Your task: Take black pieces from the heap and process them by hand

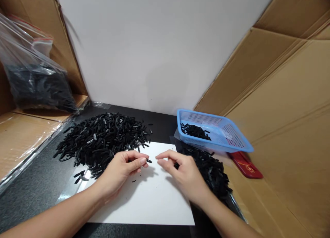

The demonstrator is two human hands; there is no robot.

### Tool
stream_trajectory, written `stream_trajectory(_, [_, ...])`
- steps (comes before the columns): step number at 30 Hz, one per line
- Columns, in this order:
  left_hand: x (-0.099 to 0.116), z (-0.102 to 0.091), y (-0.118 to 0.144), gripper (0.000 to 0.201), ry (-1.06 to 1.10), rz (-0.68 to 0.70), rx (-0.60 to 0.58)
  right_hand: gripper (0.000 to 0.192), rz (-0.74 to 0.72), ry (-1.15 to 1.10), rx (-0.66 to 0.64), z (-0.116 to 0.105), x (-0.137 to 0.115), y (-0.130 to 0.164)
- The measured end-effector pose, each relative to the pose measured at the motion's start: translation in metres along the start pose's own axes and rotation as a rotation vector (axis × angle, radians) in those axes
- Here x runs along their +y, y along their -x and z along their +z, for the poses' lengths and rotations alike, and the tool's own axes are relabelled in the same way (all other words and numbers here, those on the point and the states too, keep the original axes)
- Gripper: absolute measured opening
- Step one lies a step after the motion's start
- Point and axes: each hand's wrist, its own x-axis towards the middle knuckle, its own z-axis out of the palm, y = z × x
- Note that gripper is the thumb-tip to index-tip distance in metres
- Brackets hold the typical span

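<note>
While the left hand (121, 171) pinches a small black clip (149, 160) (slim, matte), the right hand (184, 176) hovers loosely curled.

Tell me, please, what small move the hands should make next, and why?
Probably bring the right hand across to take the black piece pinched in the left hand. Its fingertips are open and close to the piece over the white sheet; the blue basket lies on the right side.

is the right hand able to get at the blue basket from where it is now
Probably yes. The right hand hovers over the white sheet, and the blue basket sits just beyond it to the right, open-topped. Only a low heap of black parts lies between them, easily passed over.
</note>
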Motion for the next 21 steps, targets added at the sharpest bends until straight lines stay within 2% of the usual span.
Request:
stream_trajectory(4, [0.000,0.000,0.002,0.025,-0.008,0.012,-0.004,0.027,0.056,-0.286,-0.013,0.021,0.000,0.001])
stream_trajectory(9, [-0.001,-0.001,0.002,0.024,-0.015,0.024,-0.010,0.030,0.160,-0.502,-0.030,0.028,0.000,0.003])
stream_trajectory(12, [-0.001,-0.001,0.001,0.023,-0.016,0.026,-0.034,0.027,0.186,-0.498,-0.010,0.028,0.001,0.004])
stream_trajectory(15, [0.001,0.001,0.002,0.022,0.034,0.016,-0.072,0.023,0.141,-0.443,0.029,0.027,0.001,0.004])
stream_trajectory(21, [0.003,0.004,0.004,0.021,0.049,0.030,-0.031,0.017,0.025,-0.372,0.091,0.020,-0.001,0.006])
